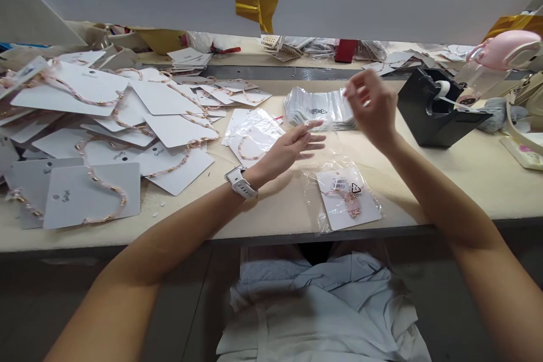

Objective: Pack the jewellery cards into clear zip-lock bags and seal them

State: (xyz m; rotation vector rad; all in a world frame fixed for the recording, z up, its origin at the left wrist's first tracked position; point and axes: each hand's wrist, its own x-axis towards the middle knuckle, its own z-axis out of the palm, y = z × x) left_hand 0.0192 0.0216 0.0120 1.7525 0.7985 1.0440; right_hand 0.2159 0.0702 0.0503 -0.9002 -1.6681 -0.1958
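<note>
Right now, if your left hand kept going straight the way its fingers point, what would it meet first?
Likely the stack of clear plastic bags ahead of the left hand, at its near edge, though depth is unclear.

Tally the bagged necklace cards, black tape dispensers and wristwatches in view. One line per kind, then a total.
Bagged necklace cards: 2
Black tape dispenser: 1
White wristwatch: 1
Total: 4
</note>
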